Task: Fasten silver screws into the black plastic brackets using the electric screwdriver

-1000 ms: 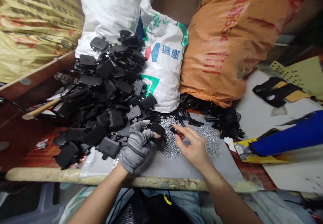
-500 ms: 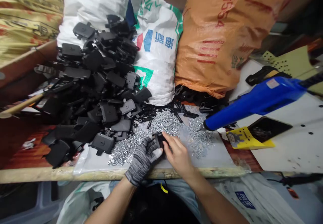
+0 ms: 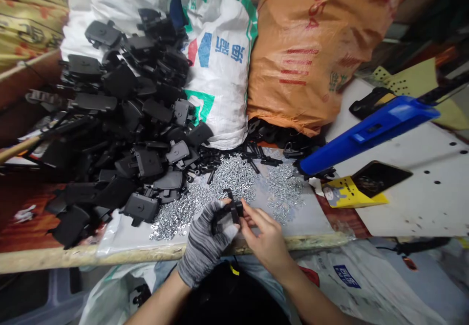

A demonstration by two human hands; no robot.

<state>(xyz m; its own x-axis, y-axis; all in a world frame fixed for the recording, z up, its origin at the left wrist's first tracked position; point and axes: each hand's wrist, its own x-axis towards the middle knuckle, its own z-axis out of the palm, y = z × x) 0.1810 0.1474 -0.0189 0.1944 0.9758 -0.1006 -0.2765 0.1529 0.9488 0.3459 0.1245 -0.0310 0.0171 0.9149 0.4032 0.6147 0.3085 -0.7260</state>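
My left hand, in a grey knit glove, is closed around a small black plastic part just above the table's near edge. My bare right hand pinches the same part from the right, fingers pressed to it. Directly beyond both hands lie heaps of small silver screws on a grey sheet. A large pile of black plastic housings rises to the left of the hands.
White woven sacks and an orange sack stand at the back. A blue electric screwdriver hangs over the right side, above a phone on a yellow card and a white perforated board. A wooden stick lies far left.
Both hands drew back toward the table's near edge, bringing the black part off the screw heap. The blue screwdriver swung up and right. The view shifted left.
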